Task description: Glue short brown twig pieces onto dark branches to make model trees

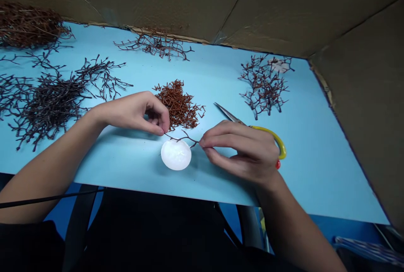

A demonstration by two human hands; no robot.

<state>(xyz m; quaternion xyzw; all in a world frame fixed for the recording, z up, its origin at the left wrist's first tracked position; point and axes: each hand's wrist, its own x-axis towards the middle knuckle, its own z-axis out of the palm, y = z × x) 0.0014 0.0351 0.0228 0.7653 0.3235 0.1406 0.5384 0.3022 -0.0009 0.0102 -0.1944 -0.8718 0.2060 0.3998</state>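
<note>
A thin dark branching twig (182, 139) stretches between my two hands, just over a small white dish (176, 156). My left hand (142, 114) pinches its left end between thumb and forefinger. At the other end, the fingertips of my right hand (241, 148) are closed on the twig near a fork. Behind the twig lies a heap of short reddish-brown stem pieces (178, 104). Scissors with yellow handles (279, 140) rest under and beyond my right hand, their blades pointing up and left. What the dish holds is washed out by glare.
Dark branched twigs (52, 99) form a large pile at left, with reddish-brown strands (28, 25) behind. More lie at the back (158, 45). A twig cluster (265, 82) sits at right, near a white round piece (279, 65). Cardboard walls (189, 2) border the blue tabletop (318, 158).
</note>
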